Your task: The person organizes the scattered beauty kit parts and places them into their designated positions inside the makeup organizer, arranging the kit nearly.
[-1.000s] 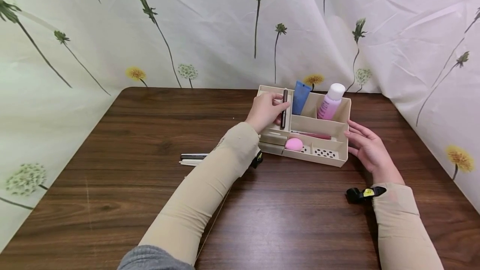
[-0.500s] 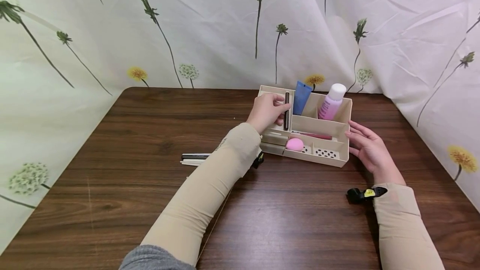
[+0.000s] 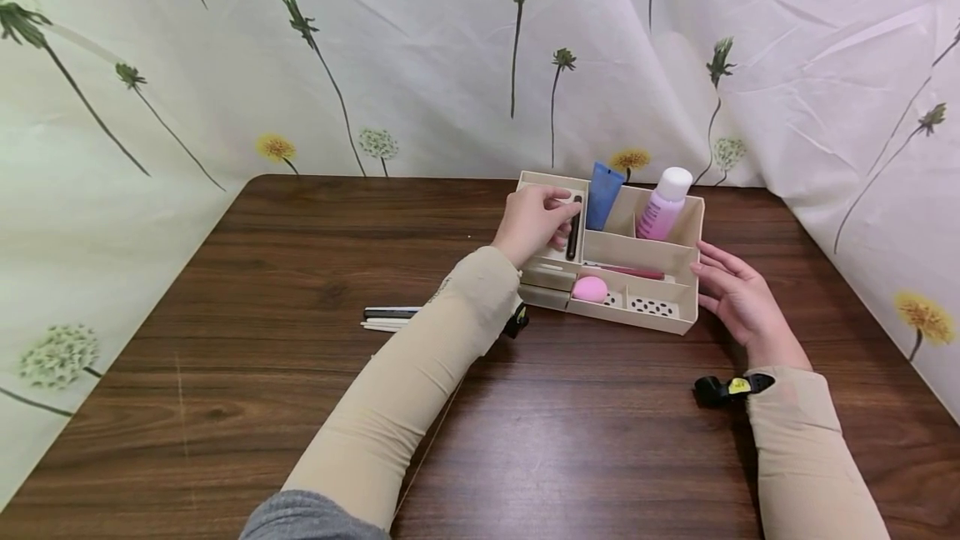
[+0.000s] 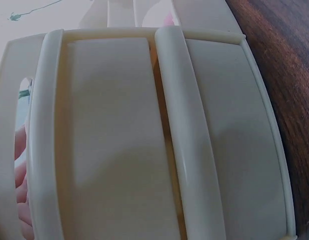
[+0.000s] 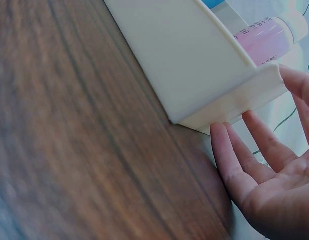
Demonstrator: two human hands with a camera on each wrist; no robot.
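A cream desk organizer (image 3: 637, 257) stands near the back of the table. My left hand (image 3: 528, 219) is over its left compartment, thumb and forefinger right at the upper end of a dark pen-shaped tube (image 3: 574, 232) that leans in there. In the left wrist view, the organizer's drawer fronts (image 4: 114, 140) fill the picture, and fingers (image 4: 22, 187) show at a slot on the left. My right hand (image 3: 738, 298) steadies the organizer's right side; in the right wrist view its spread fingertips (image 5: 218, 131) are against the end wall (image 5: 229, 107).
The organizer also holds a blue tube (image 3: 602, 197), a white-capped pink bottle (image 3: 658, 211), a thin red-handled stick (image 3: 633, 272) and a pink sponge (image 3: 589, 289). Several thin black and white sticks (image 3: 386, 319) lie on the table beside my left forearm. A flowered curtain (image 3: 420, 65) hangs behind.
The dark tube has gone down into the left compartment and tilted, from upright between my left thumb and fingers. My right hand has stayed at the organizer's side.
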